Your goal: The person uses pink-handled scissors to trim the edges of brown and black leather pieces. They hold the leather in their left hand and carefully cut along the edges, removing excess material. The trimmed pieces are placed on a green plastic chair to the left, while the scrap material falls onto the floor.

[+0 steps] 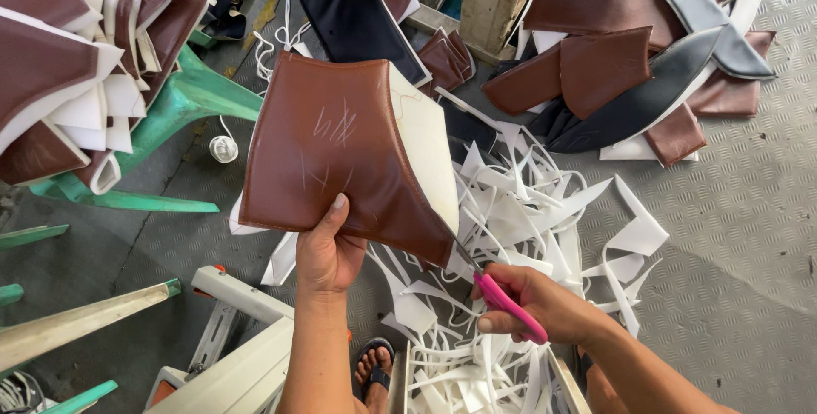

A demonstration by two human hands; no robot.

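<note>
Leather panel (340, 142) between both hands, above scissors (502, 295)

Counts, quick pass.
I count two hands: left hand (328, 256), right hand (545, 299); one pair of pink-handled scissors (502, 299); one brown leather panel (340, 146) held up, white foam backing (425, 137) behind it. One green plastic chair (183, 103), one spool of white thread (223, 149), one sandalled foot (374, 369). Foam strips (528, 218) and stacked panels (77, 57): too many to count.

No pkgs, labels, signs or screens are seen in the frame; only faint scratch marks are borne by the brown leather panel (332, 142).
</note>
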